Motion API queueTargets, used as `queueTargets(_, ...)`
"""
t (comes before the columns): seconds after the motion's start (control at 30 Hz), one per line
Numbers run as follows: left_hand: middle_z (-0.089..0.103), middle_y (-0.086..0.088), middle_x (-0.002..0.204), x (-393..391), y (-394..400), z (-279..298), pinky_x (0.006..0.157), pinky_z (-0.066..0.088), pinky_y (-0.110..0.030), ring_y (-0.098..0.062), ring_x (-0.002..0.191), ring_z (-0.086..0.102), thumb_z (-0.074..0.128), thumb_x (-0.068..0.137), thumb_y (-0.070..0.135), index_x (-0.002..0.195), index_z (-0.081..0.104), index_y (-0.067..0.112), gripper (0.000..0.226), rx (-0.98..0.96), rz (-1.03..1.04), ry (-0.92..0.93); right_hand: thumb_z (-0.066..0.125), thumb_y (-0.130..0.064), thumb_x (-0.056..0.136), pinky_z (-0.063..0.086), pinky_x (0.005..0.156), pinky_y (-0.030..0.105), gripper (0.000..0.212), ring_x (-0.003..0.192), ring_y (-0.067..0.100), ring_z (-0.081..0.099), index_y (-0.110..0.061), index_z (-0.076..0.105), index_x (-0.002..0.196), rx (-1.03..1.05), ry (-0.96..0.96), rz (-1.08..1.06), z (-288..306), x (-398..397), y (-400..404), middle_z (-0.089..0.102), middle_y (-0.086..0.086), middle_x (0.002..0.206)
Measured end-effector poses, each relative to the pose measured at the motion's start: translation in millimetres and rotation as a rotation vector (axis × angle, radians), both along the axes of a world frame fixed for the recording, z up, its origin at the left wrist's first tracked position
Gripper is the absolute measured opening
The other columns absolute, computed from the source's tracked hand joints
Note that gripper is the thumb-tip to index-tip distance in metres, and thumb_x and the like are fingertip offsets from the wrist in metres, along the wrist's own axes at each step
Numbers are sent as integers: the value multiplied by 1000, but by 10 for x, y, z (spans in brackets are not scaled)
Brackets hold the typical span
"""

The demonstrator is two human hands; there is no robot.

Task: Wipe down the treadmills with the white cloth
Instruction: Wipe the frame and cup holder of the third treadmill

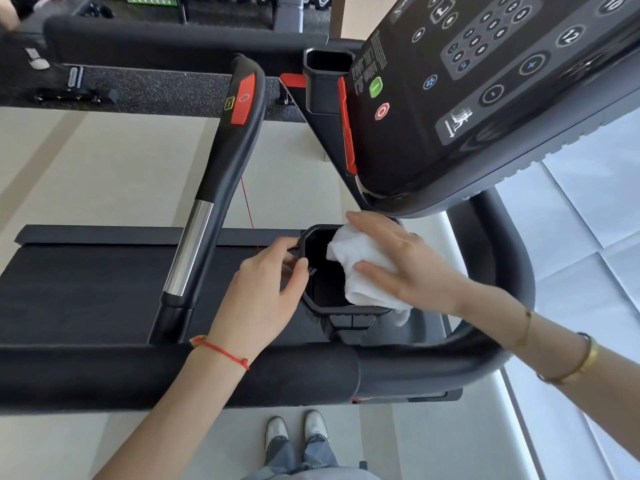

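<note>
The right hand (401, 265) lies flat on the cloth (360, 268), fingers straight and spread, pressing it down over the right side of a cup holder (313, 271). The left hand (268, 285) grips the holder's left rim, thumb and fingers curled over the edge.

The cloth is a bunched white towel, soft and nubbly. Its long axis runs from the holder's far rim toward the near rim, and the near end hangs over the rim beside the right wrist. Part of it dips into the holder's dark well.

The holder is black and angular, and sits just under the tilted console (485, 98). A second, matching holder (323, 81) stands on the console's far side. Two handlebars are seen: a near one (138, 372) running crosswise under both forearms, and another (214, 188) with a chrome sleeve and a red pad. The belt (86, 289) lies to the left. Two shoes (298, 427) stand on the floor below.
</note>
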State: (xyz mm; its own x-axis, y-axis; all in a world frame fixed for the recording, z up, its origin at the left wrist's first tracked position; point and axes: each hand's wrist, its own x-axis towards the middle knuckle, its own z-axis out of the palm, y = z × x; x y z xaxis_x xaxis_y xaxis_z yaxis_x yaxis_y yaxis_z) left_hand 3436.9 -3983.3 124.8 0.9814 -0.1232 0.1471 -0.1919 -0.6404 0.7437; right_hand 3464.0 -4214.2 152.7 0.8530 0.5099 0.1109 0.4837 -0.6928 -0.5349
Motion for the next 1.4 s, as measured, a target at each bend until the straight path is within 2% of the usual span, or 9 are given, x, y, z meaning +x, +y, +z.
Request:
queueTargets(0.13, 64, 14, 91, 4, -5, 4, 71, 56, -32, -5, 83, 64, 48, 91, 37, 120, 56, 25, 32, 1, 2, 10, 56, -24, 97, 30, 110, 26, 59, 132, 19, 40, -13, 30, 149, -154, -14, 142, 85, 253, 82, 42, 4, 146)
queueTargets(0.23, 62, 19, 90, 8, 2, 4, 73, 55, -28, -1, 84, 63, 49, 92, 37, 119, 57, 27, 30, -2, 11, 18, 51, -29, 98, 42, 97, 39, 53, 119, 25, 52, -13, 34, 145, -285, -59, 209, 103, 409, 261, 50, 3, 138)
queueTargets(0.37, 61, 23, 89, 7, 4, 4, 75, 54, -20, 5, 86, 61, 48, 91, 41, 119, 57, 30, 31, -8, 11, 24, 47, -33, 98, 40, 69, 34, 45, 98, 24, 60, -19, 37, 139, -420, -120, 226, 89, 526, 424, 54, -3, 128)
queueTargets(0.63, 63, 21, 92, 3, 12, 0, 76, 56, -25, 5, 88, 62, 47, 91, 43, 123, 56, 31, 35, -1, 20, 24, 44, -39, 97, 45, 90, 35, 58, 113, 25, 50, -15, 25, 146, -435, -130, 135, 83, 275, 114, 45, 4, 132)
queueTargets(0.87, 61, 24, 91, -2, 6, 4, 77, 57, -30, 2, 86, 63, 47, 90, 43, 121, 56, 30, 34, 11, 30, 6, 39, -37, 101, 44, 70, 33, 40, 101, 21, 55, -14, 37, 134, -523, -268, 220, 45, 480, 463, 49, 1, 120)
queueTargets(0.97, 62, 22, 92, 5, 16, -3, 80, 56, -30, 2, 87, 63, 47, 90, 44, 123, 56, 30, 37, 18, 31, 11, 41, -37, 99, 41, 69, 32, 44, 101, 22, 54, -16, 36, 137, -486, -243, 149, 34, 390, 379, 50, 0, 120)
queueTargets(1.13, 62, 22, 91, 11, 25, -25, 72, 50, -17, 8, 88, 60, 48, 91, 42, 120, 56, 32, 31, 26, 19, 19, 49, -28, 97, 38, 93, 34, 59, 116, 33, 49, -17, 24, 149, -283, -41, -71, -3, 126, 177, 40, 6, 138)
queueTargets(1.3, 63, 22, 91, 19, 17, -17, 77, 50, -15, 7, 86, 61, 46, 90, 43, 120, 56, 30, 34, 19, 11, 22, 50, -29, 97, 38, 82, 31, 77, 112, 34, 54, -18, -1, 154, -42, 173, -345, -103, -274, 169, 27, 7, 151)
queueTargets(1.4, 62, 23, 89, 17, 11, -6, 76, 50, -15, 7, 87, 61, 45, 90, 42, 120, 57, 28, 35, 11, 10, 15, 49, -25, 97, 33, 84, 28, 70, 116, 30, 51, -12, 6, 151, 25, 275, -409, -86, -224, 186, 39, 15, 140)
